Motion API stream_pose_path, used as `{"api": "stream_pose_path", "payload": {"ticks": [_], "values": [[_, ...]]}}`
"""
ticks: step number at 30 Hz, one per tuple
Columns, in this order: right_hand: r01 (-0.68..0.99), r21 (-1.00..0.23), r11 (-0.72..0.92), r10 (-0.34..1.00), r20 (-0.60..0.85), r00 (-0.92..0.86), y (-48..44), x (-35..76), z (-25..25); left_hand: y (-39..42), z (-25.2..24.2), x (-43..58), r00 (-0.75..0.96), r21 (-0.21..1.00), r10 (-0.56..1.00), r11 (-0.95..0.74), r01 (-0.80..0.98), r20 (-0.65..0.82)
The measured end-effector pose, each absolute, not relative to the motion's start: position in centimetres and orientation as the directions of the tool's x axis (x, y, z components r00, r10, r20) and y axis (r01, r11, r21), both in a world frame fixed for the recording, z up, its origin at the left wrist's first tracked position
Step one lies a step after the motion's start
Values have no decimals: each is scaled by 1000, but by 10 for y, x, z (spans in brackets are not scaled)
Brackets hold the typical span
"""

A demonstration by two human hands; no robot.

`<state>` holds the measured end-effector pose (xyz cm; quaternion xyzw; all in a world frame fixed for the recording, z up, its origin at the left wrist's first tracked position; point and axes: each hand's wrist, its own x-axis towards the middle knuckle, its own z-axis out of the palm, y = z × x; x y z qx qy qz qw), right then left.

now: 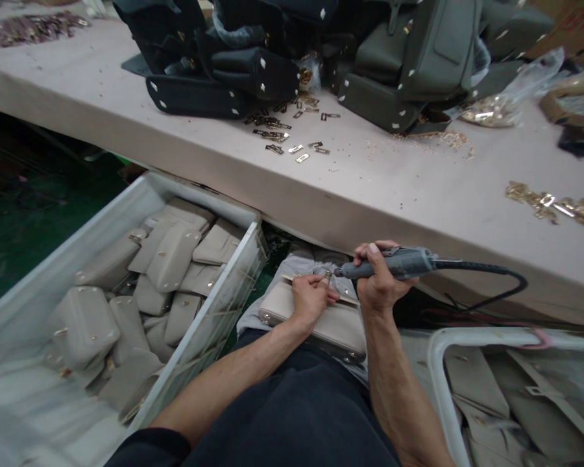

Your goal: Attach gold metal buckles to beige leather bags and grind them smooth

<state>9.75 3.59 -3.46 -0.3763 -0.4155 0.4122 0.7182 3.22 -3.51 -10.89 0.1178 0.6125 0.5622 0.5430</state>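
Note:
A beige handbag (338, 327) lies across my lap on a pale cloth (253, 319). My left hand (312, 297) is closed at the bag's upper edge, its fingertips pinching around a small metal fitting (328, 275) there. In my right hand (380, 280) is a grey electric screwdriver (409, 262), held nearly level and pointing left. Its tip is at the metal fitting, close to my left fingertips; whether they touch cannot be made out. A black cable runs from the tool's rear to the right.
A white crate (202, 324) with several beige bags stands at left. Another white bin (435, 363) holds beige bag pieces at right. On the table (214, 146) are dark bags (199, 97), olive bags (448, 52), loose metal plates (302, 157) and gold fittings (547, 200).

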Motion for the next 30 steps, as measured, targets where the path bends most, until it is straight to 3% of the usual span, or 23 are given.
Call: {"api": "stream_pose_path", "payload": {"ticks": [9, 25, 30], "values": [[-139, -913, 383, 914, 353, 201, 27, 95, -37, -37, -109, 33, -377, 826, 761, 355, -438, -528], [-295, -926, 235, 950, 283, -130, 45, 107, -19, -54, -94, 34, -340, 903, 851, 302, -304, -399], [-280, -939, 198, 969, 231, -88, 45, 106, -16, -56, -94, 36, -321, 913, 866, 303, -274, -384]]}}
